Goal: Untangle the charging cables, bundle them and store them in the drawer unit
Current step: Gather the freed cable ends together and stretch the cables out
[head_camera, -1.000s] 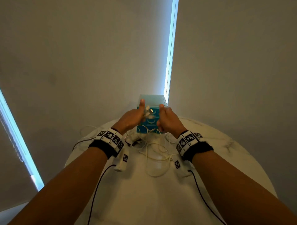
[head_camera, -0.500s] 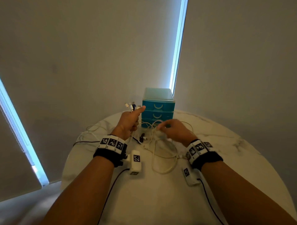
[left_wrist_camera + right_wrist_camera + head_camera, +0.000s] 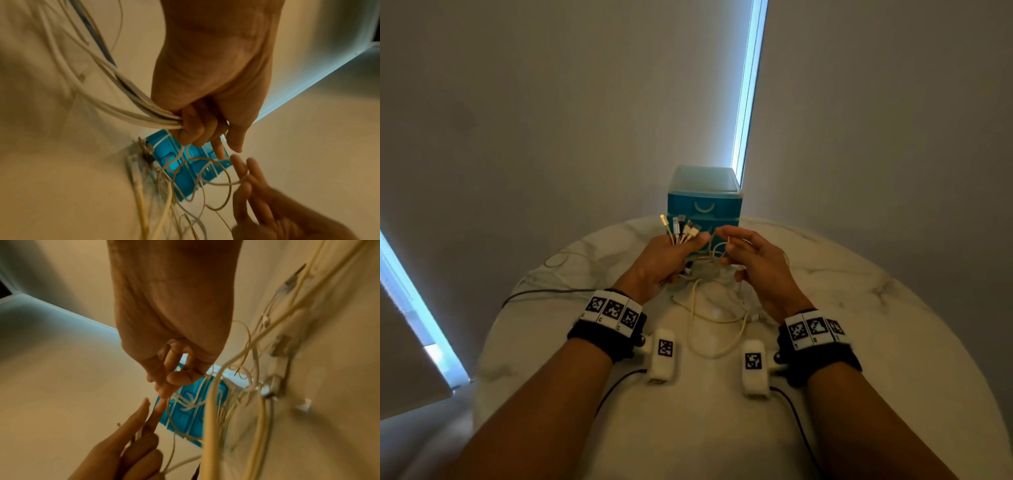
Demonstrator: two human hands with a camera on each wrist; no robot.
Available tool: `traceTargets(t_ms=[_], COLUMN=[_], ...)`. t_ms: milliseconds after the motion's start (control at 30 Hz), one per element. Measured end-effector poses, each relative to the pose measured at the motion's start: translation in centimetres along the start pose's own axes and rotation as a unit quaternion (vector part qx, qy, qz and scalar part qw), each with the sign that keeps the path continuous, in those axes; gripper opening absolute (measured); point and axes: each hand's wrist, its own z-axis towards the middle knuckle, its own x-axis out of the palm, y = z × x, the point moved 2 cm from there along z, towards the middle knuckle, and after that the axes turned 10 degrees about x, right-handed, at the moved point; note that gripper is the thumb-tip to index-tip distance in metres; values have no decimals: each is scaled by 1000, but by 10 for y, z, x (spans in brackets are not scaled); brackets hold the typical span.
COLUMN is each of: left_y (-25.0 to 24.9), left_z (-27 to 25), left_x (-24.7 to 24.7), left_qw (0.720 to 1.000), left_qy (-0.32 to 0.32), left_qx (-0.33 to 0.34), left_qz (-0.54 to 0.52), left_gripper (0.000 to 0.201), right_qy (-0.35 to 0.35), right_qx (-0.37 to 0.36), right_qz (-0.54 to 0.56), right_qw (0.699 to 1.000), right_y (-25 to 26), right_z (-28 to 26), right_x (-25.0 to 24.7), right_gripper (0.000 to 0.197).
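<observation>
My left hand grips a bundle of white charging cables, and their connector ends fan out above the fist. My right hand hovers just to its right with loosely curved fingers. A thin cable loop is caught between two fingers of the right hand. More tangled cables trail from both hands onto the table. The teal drawer unit stands behind the hands with its visible drawers closed; it also shows in the wrist views, drawer unit and drawer unit.
The round white marble table ends near the wall behind the drawer unit. A thin cable and a dark cable lie at the left rim. Dark leads run from my wrist cameras along both forearms. Bright window strips show at left and behind.
Both hands were together at the drawer unit's front, then my right hand dropped to the pile. Now it is raised beside my left hand with a thin loop. The left still holds the bundle.
</observation>
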Motion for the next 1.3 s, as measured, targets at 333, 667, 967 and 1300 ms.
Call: traceTargets(t_ms=[333,667,967,1300], left_y=[4,7,-2,0], left_z=[-7,3,-4,-5], left_x=[4,-18,-11,-6], left_qw=[999,991,996,997], left_qy=[21,-124,-82,-53], left_qx=[-22,-18,36,35], left_qz=[-12,-52,-26,38], left_gripper=[32,18,20,28], right_qy=[-9,-46,21,-2], right_qx=[-5,-15,38,60], right_qz=[291,337,230,230], right_qw=[957,940,972,971], right_y=[-1,2,-1,1], right_z=[2,0,-2,-5], right_x=[-9,-30,-10,-3], right_gripper=[19,21,20,46])
